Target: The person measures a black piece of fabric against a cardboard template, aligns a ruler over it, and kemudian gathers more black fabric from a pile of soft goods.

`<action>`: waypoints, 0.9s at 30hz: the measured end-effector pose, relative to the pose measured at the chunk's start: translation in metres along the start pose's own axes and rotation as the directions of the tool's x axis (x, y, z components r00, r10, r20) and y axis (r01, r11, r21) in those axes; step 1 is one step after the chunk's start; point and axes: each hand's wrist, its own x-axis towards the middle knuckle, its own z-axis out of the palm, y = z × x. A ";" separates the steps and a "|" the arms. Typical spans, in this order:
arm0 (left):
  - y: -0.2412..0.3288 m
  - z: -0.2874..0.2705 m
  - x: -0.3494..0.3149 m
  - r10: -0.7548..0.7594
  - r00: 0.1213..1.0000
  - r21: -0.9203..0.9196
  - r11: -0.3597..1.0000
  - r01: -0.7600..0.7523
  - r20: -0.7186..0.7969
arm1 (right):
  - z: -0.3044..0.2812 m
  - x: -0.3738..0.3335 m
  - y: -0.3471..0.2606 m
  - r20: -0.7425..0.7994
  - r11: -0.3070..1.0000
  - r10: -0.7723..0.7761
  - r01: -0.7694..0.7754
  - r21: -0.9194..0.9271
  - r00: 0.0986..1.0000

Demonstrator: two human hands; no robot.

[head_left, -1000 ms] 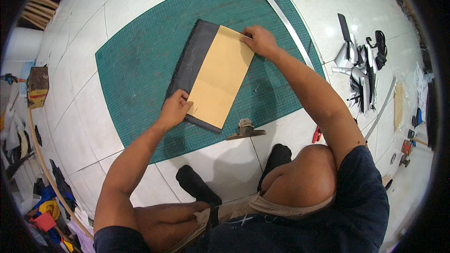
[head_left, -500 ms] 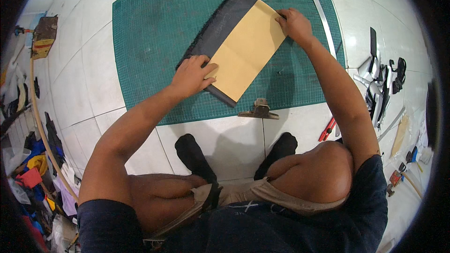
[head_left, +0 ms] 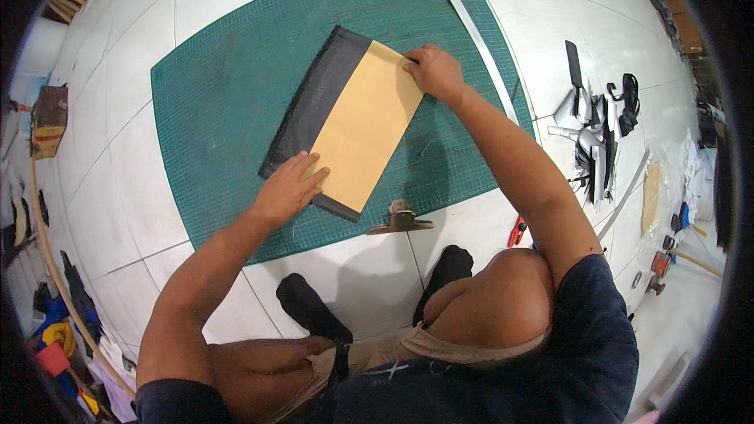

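Note:
A tan rectangular card (head_left: 361, 121) lies slantwise on a piece of dark grey fabric (head_left: 310, 106) with a frayed far-left edge. Both rest on a green gridded cutting mat (head_left: 220, 117). My left hand (head_left: 285, 190) presses down with spread fingers at the near-left end, touching the card and the fabric strip beside it. At the card's far-right corner, my right hand (head_left: 437, 73) has its fingers closed on the edge, where a bit of dark fabric shows by the fingertips. What lies under that hand is hidden.
A large metal bulldog clip (head_left: 401, 218) stands at the mat's near edge. To the right lie a metal ruler (head_left: 481, 47), a red cutter (head_left: 517, 231) and a heap of black and silver scraps (head_left: 593, 129). Mixed clutter (head_left: 59, 345) fills the left side.
The whole view has shifted, so the mat and everything on it sit lower and further left. Both hands stay at the same places on the card and fabric.

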 end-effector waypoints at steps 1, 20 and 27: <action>0.001 -0.002 0.001 -0.017 1.000 0.012 1.000 0.017 0.015 | 0.000 -0.001 0.002 -0.011 1.000 0.005 -0.005 -0.002 1.000; -0.007 0.016 -0.024 -0.021 0.999 0.014 1.000 0.020 0.041 | 0.014 0.002 -0.013 0.076 0.938 -0.262 0.272 -0.215 0.962; -0.006 0.018 -0.021 -0.005 0.999 0.039 0.999 0.003 0.050 | 0.012 0.002 -0.009 0.105 0.937 -0.259 0.276 -0.216 0.960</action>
